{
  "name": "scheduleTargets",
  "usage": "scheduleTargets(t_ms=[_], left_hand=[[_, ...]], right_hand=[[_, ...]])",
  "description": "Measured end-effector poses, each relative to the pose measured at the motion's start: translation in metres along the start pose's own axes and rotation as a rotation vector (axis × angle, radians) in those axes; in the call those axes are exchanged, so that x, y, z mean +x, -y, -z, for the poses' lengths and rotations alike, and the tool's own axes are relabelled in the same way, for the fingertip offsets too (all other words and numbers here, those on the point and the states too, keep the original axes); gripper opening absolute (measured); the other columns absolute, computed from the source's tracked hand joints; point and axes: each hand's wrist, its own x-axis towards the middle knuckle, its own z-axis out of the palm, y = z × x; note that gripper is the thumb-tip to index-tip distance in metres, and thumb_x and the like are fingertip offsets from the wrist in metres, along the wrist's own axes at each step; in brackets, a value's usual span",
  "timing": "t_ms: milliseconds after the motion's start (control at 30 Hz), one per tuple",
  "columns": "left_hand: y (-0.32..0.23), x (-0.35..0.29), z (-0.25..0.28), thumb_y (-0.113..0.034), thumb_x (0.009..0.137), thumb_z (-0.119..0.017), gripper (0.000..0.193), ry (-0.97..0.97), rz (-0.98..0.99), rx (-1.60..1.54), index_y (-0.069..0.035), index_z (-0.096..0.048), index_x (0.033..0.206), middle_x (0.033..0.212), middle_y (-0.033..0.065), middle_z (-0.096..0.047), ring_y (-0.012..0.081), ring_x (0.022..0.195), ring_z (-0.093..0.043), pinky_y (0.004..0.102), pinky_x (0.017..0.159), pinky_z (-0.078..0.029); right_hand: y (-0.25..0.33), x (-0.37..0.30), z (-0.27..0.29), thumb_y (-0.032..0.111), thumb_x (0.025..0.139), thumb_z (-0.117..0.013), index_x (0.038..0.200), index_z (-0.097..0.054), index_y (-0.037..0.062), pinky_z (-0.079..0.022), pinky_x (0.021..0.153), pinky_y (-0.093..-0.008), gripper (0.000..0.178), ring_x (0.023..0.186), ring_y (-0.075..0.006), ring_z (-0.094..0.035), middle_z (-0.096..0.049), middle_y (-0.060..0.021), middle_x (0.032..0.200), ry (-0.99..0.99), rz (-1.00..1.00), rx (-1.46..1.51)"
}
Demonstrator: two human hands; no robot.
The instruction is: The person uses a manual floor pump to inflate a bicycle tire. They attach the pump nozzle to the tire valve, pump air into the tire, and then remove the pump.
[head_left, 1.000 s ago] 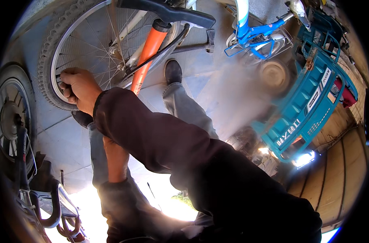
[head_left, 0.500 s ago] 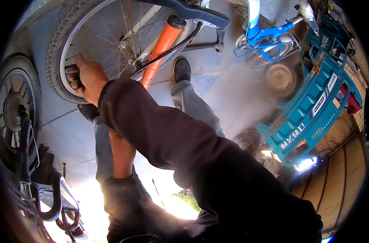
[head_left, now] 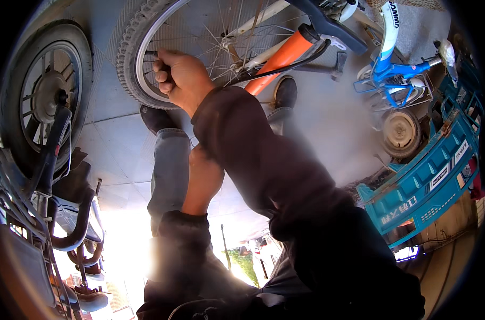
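My right hand [head_left: 181,77] reaches out on a dark-sleeved arm to the bicycle wheel [head_left: 126,58]. It is closed in a fist around a small dark tool [head_left: 162,64] held against the inside of the rim, among the spokes. My bare left forearm [head_left: 202,181] runs up under the right sleeve, which hides the left hand. The bicycle's orange frame tube [head_left: 277,61] and black saddle [head_left: 333,26] lie just right of the hand. My two dark shoes [head_left: 154,117] [head_left: 285,90] stand on the paved floor below the wheel.
A motorbike wheel [head_left: 45,90] and its frame crowd the left edge. A hammer [head_left: 333,66] lies on the floor right of the orange tube. A small blue bicycle [head_left: 391,74] and a blue cargo cart [head_left: 429,181] stand on the right.
My right hand stays fisted at the rim. The view has shifted, so the wheel and hand now sit further right and the motorbike wheel shows more fully.
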Motion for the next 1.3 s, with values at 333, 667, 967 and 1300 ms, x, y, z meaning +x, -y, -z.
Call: scheduleTargets(t_ms=[333, 667, 967, 1300], left_hand=[[-0.017, 0.0, 0.001, -0.006, 0.077, -0.052, 0.02, 0.0, 0.148, -0.215, 0.009, -0.06, 0.088, 0.08, 0.0159, -0.067, 0.0177, 0.074, -0.062, 0.0292, 0.067, -0.046], [-0.018, 0.0, 0.004, -0.004, 0.077, -0.051, 0.018, 0.021, 0.151, -0.211, 0.009, -0.059, 0.086, 0.076, 0.0161, -0.066, 0.0182, 0.071, -0.062, 0.0292, 0.064, -0.046], [-0.017, -0.001, 0.004, -0.002, 0.076, -0.05, 0.017, -0.007, 0.118, -0.173, 0.009, -0.059, 0.085, 0.073, 0.0174, -0.065, 0.0208, 0.069, -0.063, 0.03, 0.063, -0.046], [-0.013, -0.003, 0.005, -0.001, 0.076, -0.048, 0.019, 0.017, 0.112, -0.201, 0.01, -0.059, 0.086, 0.074, 0.0189, -0.065, 0.0223, 0.069, -0.064, 0.0302, 0.064, -0.047]], right_hand=[[0.001, 0.003, -0.005, 0.018, 0.09, -0.051, 0.084, -0.05, 0.006, -0.03, 0.041, -0.0242, 0.014, 0.05, -0.0109, -0.044, -0.052, -0.0042, 0.068, -0.009, -0.042, -0.016], [-0.001, 0.004, -0.007, 0.016, 0.09, -0.051, 0.089, -0.05, 0.0049, -0.03, 0.041, -0.0242, 0.011, 0.05, -0.0116, -0.045, -0.052, -0.0051, 0.069, -0.083, -0.051, 0.0], [-0.003, 0.006, -0.004, 0.016, 0.09, -0.051, 0.09, -0.051, 0.0039, -0.031, 0.042, -0.0249, 0.012, 0.051, -0.0124, -0.046, -0.053, -0.0051, 0.07, -0.053, -0.01, 0.003], [-0.004, 0.004, -0.007, 0.017, 0.089, -0.052, 0.09, -0.051, 0.0038, -0.031, 0.042, -0.0243, 0.013, 0.052, -0.0118, -0.046, -0.054, -0.0058, 0.071, -0.069, -0.05, 0.009]])
